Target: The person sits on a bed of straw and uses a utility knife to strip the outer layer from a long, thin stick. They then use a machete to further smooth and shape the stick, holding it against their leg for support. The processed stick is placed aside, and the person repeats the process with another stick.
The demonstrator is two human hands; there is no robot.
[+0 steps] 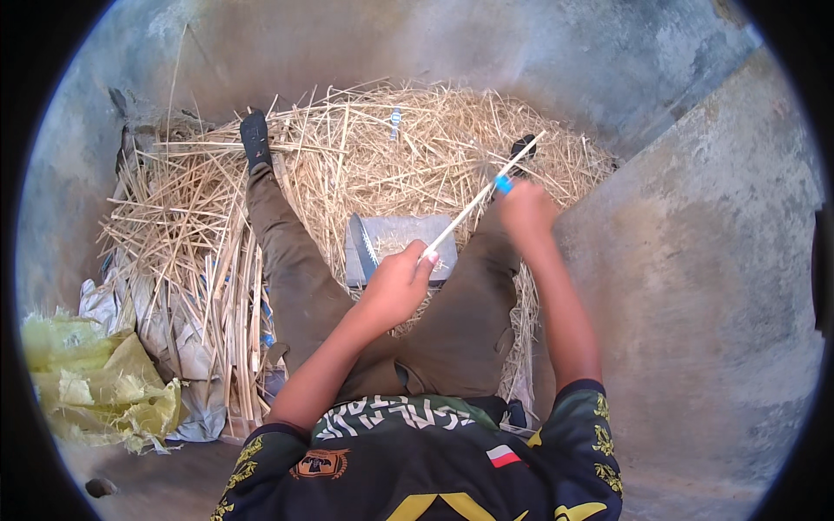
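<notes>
The left hand (400,285) pinched a pale stick (461,219); the right hand (528,214) gripped what looked like a blurred blue-handled knife (504,184), best worked outward, away from the left.

Smooth, matt wooden stick (469,209)

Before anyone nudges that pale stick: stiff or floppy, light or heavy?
Probably stiff: the pale stick runs nearly straight beyond the left hand. Likely light, being so slender. Far end may swing: that hand grips the near end.
</notes>
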